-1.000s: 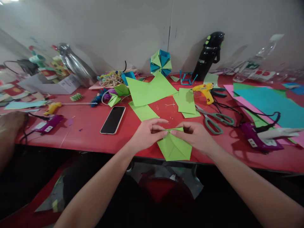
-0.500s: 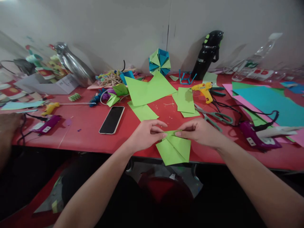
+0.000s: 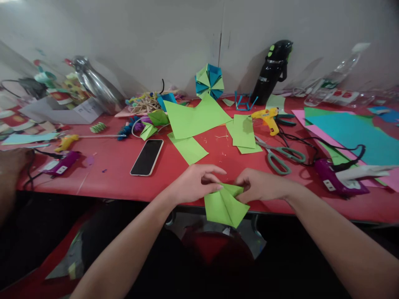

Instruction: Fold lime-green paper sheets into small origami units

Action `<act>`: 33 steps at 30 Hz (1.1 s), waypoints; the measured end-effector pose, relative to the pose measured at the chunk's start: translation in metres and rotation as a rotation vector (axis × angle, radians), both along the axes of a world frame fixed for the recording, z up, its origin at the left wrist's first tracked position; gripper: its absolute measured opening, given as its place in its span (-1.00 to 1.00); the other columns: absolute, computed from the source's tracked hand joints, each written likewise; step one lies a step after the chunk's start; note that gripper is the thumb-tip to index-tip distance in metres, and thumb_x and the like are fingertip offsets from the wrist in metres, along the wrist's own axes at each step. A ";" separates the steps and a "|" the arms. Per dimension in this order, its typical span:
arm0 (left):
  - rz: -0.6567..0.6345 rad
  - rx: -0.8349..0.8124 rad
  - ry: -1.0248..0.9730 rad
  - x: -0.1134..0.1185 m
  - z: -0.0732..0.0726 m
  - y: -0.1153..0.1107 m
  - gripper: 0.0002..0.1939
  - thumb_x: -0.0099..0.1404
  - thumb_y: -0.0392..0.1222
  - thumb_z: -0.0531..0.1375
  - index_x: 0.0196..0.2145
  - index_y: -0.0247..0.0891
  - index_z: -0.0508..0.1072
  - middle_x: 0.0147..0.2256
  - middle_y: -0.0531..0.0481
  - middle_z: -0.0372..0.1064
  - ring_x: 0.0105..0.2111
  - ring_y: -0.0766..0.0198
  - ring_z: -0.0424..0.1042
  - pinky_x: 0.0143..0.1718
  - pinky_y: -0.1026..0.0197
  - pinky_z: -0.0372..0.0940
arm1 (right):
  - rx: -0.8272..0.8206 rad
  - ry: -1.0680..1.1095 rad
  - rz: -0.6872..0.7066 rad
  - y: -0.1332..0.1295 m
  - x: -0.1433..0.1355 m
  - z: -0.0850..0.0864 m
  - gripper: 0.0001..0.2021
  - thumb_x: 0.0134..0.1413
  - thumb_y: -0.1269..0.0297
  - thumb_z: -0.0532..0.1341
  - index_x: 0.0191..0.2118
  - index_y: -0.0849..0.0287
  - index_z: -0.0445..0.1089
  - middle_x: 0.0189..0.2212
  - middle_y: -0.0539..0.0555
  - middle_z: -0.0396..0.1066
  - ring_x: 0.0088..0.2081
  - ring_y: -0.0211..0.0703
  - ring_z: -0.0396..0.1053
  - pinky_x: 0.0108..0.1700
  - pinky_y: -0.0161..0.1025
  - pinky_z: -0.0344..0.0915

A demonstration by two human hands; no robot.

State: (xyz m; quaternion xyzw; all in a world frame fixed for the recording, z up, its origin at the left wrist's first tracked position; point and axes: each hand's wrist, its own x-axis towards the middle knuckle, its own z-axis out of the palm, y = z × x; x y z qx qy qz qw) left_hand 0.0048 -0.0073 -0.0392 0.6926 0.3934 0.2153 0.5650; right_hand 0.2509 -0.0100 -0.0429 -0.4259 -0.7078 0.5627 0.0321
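A folded piece of light green paper (image 3: 225, 206) hangs over the front edge of the red table (image 3: 118, 178). My left hand (image 3: 195, 182) pinches its upper left corner. My right hand (image 3: 261, 185) pinches its upper right part, fingers curled over the fold. Both hands sit close together at the table's near edge. A finished green and blue paper ball (image 3: 210, 80) stands at the back by the wall.
A phone (image 3: 147, 157) lies left of my hands, loose green sheets (image 3: 195, 117) behind them. Scissors (image 3: 282, 156), a yellow glue gun (image 3: 267, 118), a purple glue gun (image 3: 335, 181) and coloured sheets (image 3: 352, 133) lie right. A black bottle (image 3: 272, 70) stands at the wall. Another person's hand (image 3: 11, 162) rests far left.
Both hands have drawn the green paper toward me and lower, past the table edge. My right hand has closed more tightly over the top fold.
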 end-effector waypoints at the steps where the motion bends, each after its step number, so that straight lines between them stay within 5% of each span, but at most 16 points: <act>1: -0.018 0.003 0.006 0.000 0.001 0.000 -0.62 0.22 -0.20 0.35 0.00 -0.26 0.50 -0.23 -0.07 0.62 -0.16 0.19 0.61 -0.11 0.25 0.42 | -0.019 -0.027 0.022 -0.001 -0.001 0.001 -0.80 -0.08 0.33 0.24 -0.58 0.16 0.21 -0.61 -0.15 -0.09 -0.54 -0.36 -0.13 -0.52 -0.28 -0.18; 11: -0.073 -0.060 0.044 -0.004 0.010 0.000 -0.62 0.22 -0.17 0.35 0.00 -0.26 0.50 -0.24 -0.09 0.63 -0.18 0.14 0.61 -0.15 0.23 0.44 | -0.003 -0.047 0.102 -0.002 0.000 0.004 -0.82 -0.08 0.37 0.17 -0.61 0.15 0.17 -0.64 -0.15 -0.09 -0.57 -0.36 -0.11 -0.53 -0.28 -0.16; 18: -0.049 -0.065 0.035 0.001 0.007 -0.002 -0.62 0.18 -0.16 0.37 -0.04 -0.28 0.53 -0.25 -0.13 0.62 -0.19 0.13 0.61 -0.19 0.24 0.45 | 0.053 0.001 0.035 -0.004 -0.008 0.001 -0.65 0.08 0.11 0.22 -0.57 0.13 0.11 -0.61 -0.15 -0.11 -0.54 -0.35 -0.11 -0.52 -0.27 -0.15; 24: -0.054 -0.111 0.018 -0.002 0.006 -0.001 -0.63 0.20 -0.18 0.36 -0.03 -0.27 0.53 -0.26 -0.12 0.63 -0.26 0.18 0.62 -0.23 0.26 0.45 | -0.012 -0.001 0.017 -0.006 -0.007 0.002 -0.82 -0.06 0.36 0.17 -0.56 0.13 0.14 -0.62 -0.15 -0.03 -0.55 -0.35 -0.05 -0.52 -0.29 -0.11; 33: -0.024 -0.121 -0.013 -0.004 0.007 0.002 -0.62 0.17 -0.22 0.39 -0.04 -0.30 0.53 -0.28 -0.12 0.63 -0.28 0.19 0.62 -0.29 0.30 0.44 | 0.042 0.053 -0.001 -0.005 -0.007 0.003 -0.72 0.06 0.23 0.20 -0.57 0.13 0.13 -0.61 -0.14 -0.08 -0.54 -0.34 -0.10 -0.52 -0.29 -0.14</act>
